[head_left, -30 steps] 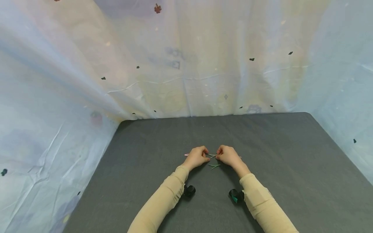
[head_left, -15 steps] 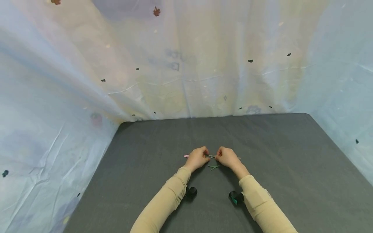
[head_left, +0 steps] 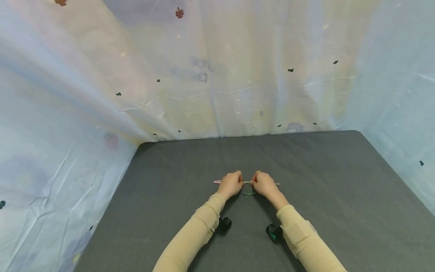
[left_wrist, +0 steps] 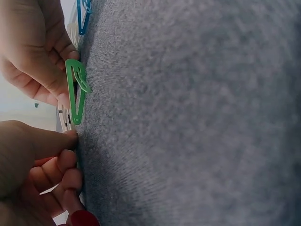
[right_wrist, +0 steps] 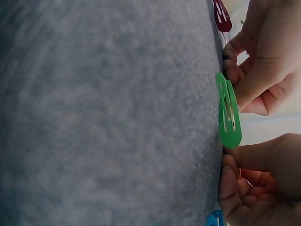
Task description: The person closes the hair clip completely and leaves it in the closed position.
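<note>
My left hand and right hand face each other low over the grey table. Between them, each pinches an end of a pale snap hair clip with thumb and fingers; part of it is hidden by the fingertips. Just nearer to me lies a green snap hair clip with its inner tongue sprung up from the frame. A red or pink hair clip lies to the left of my left hand. Beyond the right hand is a blue hair clip, partly cut off by the wrist view's edge.
Dark cloth covers the table. Pale patterned curtains hang along its back and sides. Black wrist devices sit under both beige sleeves.
The pale clip's two parts, spread in a fork before, now lie together in one line between my hands. The hands have hardly moved. The head view has shifted slightly.
</note>
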Tool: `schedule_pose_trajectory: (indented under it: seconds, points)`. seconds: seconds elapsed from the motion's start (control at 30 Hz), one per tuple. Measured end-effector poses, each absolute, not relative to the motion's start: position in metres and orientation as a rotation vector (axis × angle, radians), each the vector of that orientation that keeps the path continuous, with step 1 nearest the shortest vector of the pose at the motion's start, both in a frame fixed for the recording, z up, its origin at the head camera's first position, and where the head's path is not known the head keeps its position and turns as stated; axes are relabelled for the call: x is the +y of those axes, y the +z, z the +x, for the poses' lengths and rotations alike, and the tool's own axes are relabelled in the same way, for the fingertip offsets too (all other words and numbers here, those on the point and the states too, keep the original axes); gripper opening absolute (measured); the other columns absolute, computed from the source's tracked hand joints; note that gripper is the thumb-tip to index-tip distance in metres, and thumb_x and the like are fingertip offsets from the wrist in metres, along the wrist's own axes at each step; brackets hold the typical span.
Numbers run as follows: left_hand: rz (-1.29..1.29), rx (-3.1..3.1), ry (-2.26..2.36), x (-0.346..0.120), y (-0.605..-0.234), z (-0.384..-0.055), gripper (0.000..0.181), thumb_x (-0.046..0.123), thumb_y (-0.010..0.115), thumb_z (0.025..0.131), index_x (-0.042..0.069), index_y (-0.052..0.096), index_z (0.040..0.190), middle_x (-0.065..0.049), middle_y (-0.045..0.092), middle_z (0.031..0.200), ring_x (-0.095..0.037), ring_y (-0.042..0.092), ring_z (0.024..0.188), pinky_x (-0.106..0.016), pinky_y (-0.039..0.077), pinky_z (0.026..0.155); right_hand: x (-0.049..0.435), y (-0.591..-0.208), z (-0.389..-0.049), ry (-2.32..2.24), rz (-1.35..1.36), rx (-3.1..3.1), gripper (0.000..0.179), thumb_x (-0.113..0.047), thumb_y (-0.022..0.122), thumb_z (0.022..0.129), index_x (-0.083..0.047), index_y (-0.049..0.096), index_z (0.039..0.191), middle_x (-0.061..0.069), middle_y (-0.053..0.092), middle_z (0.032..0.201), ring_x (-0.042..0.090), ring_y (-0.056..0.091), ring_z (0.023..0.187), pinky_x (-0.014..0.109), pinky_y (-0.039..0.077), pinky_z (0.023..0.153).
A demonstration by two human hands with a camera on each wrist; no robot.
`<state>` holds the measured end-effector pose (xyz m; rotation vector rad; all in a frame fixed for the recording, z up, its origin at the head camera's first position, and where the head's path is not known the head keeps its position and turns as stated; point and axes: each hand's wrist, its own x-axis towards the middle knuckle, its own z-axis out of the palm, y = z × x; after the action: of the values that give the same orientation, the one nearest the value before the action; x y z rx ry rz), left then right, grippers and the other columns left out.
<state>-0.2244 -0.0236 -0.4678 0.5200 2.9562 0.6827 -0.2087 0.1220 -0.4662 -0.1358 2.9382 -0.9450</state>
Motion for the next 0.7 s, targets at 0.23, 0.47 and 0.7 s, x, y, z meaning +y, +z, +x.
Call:
schedule_pose_trajectory:
  seconds: [0.23,0.47,0.7]
  points:
    - [0.538,2.965,0.649,-0.0235,-0.4668,-0.2251,0.016,0.016,0.065,0.086,0.01,0.055,0.075,-0.002,0.056,0.066,-0.011,0.043,0.052,-0.023,0.033,0.049,0.1209,-0.4683,-0.2085,-0.936,-0.14,2.957,0.009,-0.008,0.061,0.086,0.0,0.057,0.084,0.011,0.059,0.076,0.018,0.05,0.061,0.029,0.04,0.057]
    - [0.544,2.979,0.633,-0.0232,-0.4668,-0.225,0.014,0.014,0.063,0.086,0.01,0.055,0.075,-0.002,0.056,0.065,-0.01,0.042,0.051,-0.023,0.032,0.048,0.1202,-0.467,-0.2087,-0.922,-0.135,2.955,0.01,-0.009,0.06,0.087,-0.001,0.057,0.082,0.011,0.058,0.074,0.018,0.05,0.06,0.028,0.039,0.056]
    - [0.538,2.985,0.637,-0.0238,-0.4694,-0.2274,0.016,0.013,0.064,0.085,0.01,0.056,0.072,-0.002,0.056,0.065,-0.01,0.042,0.051,-0.022,0.032,0.049,0.1212,-0.4675,-0.2091,-0.939,-0.134,2.954,0.012,-0.01,0.062,0.087,-0.002,0.057,0.08,0.01,0.059,0.072,0.017,0.05,0.058,0.026,0.038,0.053]
